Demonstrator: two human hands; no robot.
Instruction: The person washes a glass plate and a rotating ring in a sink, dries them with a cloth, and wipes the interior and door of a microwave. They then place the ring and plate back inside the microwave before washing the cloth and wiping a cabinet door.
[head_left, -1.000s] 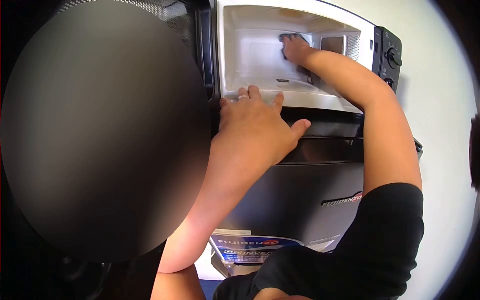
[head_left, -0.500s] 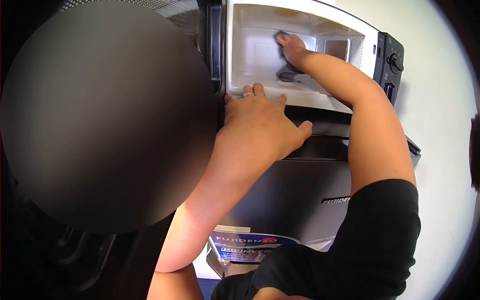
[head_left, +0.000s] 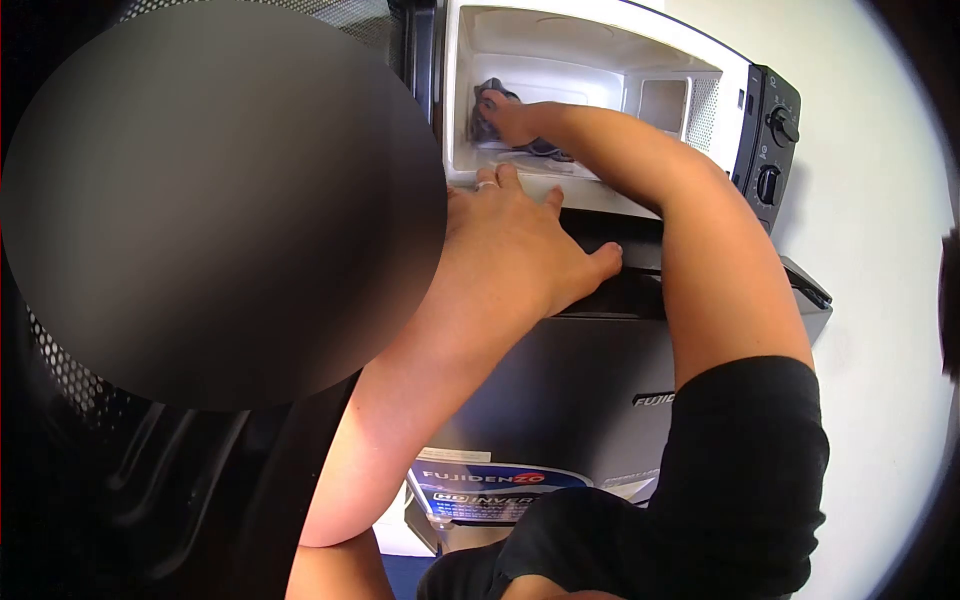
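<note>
Sweeping leftward, my right hand has carried the grey cloth from the back of the white microwave to its left inner wall, so the work now seems centred on that corner while the right part lies uncovered. I have the cloth bunched under my fingers, part of it trailing along the cavity's bottom. My left hand, spread and holding nothing, stays braced at the front lower edge.

Left hand wears a ring; sleeve is black.
</note>
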